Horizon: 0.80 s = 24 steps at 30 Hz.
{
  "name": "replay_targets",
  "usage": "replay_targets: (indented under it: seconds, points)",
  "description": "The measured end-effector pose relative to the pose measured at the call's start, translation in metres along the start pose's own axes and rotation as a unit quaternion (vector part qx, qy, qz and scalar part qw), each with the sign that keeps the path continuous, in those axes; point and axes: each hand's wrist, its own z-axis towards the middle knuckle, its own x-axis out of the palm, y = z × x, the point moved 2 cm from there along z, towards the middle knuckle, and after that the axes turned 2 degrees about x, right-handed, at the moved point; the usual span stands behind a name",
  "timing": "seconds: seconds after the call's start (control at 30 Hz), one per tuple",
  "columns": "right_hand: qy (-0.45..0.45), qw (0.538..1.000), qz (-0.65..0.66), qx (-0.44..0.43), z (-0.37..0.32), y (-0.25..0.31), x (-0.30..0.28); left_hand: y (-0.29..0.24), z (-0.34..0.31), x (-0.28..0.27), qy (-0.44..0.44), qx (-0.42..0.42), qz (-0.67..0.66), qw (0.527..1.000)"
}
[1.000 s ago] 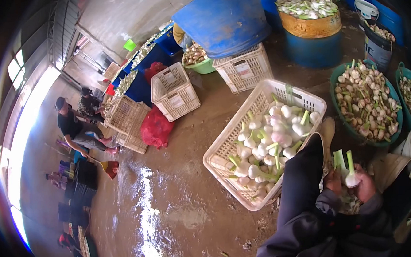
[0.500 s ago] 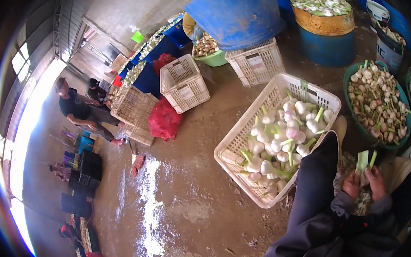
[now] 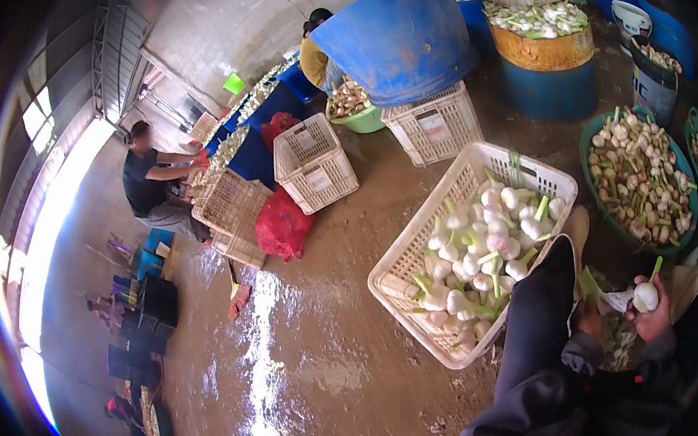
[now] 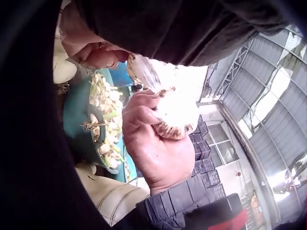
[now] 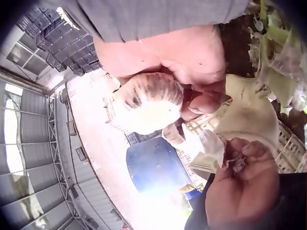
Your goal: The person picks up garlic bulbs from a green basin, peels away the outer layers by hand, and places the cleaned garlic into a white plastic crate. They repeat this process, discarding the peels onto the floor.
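Note:
My right hand (image 3: 652, 319) grips a white garlic bulb (image 3: 645, 297), its green stem pointing up. In the right wrist view the bulb's root end, with brownish marks, faces the palm. Beside it, my left hand (image 3: 587, 319) pinches a strip of garlic skin (image 5: 208, 151) between curled fingers and thumb; the strip stretches toward the bulb. The left wrist view has the left hand's fingers (image 4: 98, 56) at the upper left, partly behind the dark sleeve. Left of my knee stands a white plastic crate (image 3: 393, 283) holding many clean white bulbs with short green stems.
A green tub (image 3: 587, 143) of unpeeled garlic stands to the right. Peelings (image 3: 618, 337) lie below my hands. Ahead are a large blue tub (image 3: 394, 43) on a crate, empty crates (image 3: 313, 160) and a red bag (image 3: 283, 226). A person (image 3: 149, 182) bends over baskets; a broom (image 3: 239, 297) lies on wet floor.
The bulb has turned up into clear view in my right hand, and my hands have moved apart with skin stretched between. The far person has moved to the baskets, leaving the broom on the floor.

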Motion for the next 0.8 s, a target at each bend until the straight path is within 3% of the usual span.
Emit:
replay_targets:
  seconds: [0.03, 0.07, 0.1, 0.17, 0.2, 0.23, 0.27, 0.3, 0.33, 0.4, 0.43, 0.53, 0.57, 0.6, 0.67, 0.7, 0.8]
  points:
    - [0.011, 1.0, 0.006, 0.008, 0.001, 0.002, -0.008, 0.019, 0.01, 0.001, 0.014, 0.182, 0.189, 0.965]
    - [0.011, 1.0, 0.005, 0.006, 0.002, 0.003, -0.008, 0.041, 0.018, 0.002, -0.045, 0.354, 0.364, 0.86]
    - [0.011, 0.999, 0.038, -0.009, 0.002, 0.005, -0.005, 0.061, 0.032, 0.005, -0.002, 0.244, 0.148, 0.958]
    - [0.039, 0.995, 0.086, -0.027, 0.003, 0.007, -0.016, 0.034, 0.017, 0.004, 0.039, 0.177, 0.111, 0.977]
    - [0.035, 0.995, 0.084, -0.028, 0.003, 0.009, -0.023, 0.017, 0.008, 0.003, 0.056, 0.142, 0.093, 0.984]
    - [0.055, 0.997, 0.055, -0.028, 0.002, 0.012, -0.033, 0.017, 0.005, 0.007, 0.122, 0.045, -0.051, 0.99]
    - [0.08, 0.996, 0.027, -0.029, 0.001, 0.013, -0.027, 0.007, 0.002, 0.011, 0.183, -0.051, -0.193, 0.963]
    - [0.03, 0.999, 0.007, -0.036, 0.002, 0.007, -0.02, -0.002, -0.007, 0.019, 0.177, -0.187, -0.296, 0.92]
    - [-0.02, 0.999, -0.011, -0.043, 0.002, 0.0, -0.007, -0.022, -0.02, 0.017, 0.179, -0.185, -0.294, 0.92]
    - [0.006, 0.999, 0.027, 0.019, 0.011, -0.008, -0.026, -0.064, -0.042, 0.011, 0.328, -0.135, -0.266, 0.896]
    - [0.014, 1.0, 0.003, -0.008, 0.013, -0.01, -0.026, -0.066, -0.041, 0.014, 0.366, -0.119, -0.284, 0.878]
    - [-0.004, 1.0, -0.001, 0.002, 0.014, -0.007, -0.029, -0.062, -0.042, 0.013, 0.417, -0.092, -0.319, 0.846]
    - [0.089, 0.991, 0.063, 0.077, 0.011, -0.005, -0.026, -0.058, -0.042, 0.013, 0.413, -0.088, -0.319, 0.848]
    - [0.085, 0.991, 0.067, 0.074, 0.006, -0.004, -0.023, -0.06, -0.044, 0.013, 0.415, -0.093, -0.317, 0.848]
    - [0.033, 0.999, 0.004, 0.039, -0.006, -0.006, -0.007, -0.061, -0.047, 0.017, 0.437, -0.059, -0.315, 0.841]
    - [0.104, 0.987, -0.076, 0.098, -0.011, -0.003, 0.005, -0.044, -0.038, 0.016, 0.505, -0.034, -0.314, 0.803]
    - [0.127, 0.983, -0.085, 0.102, -0.017, -0.001, 0.003, -0.06, -0.049, 0.012, 0.479, -0.065, -0.293, 0.825]
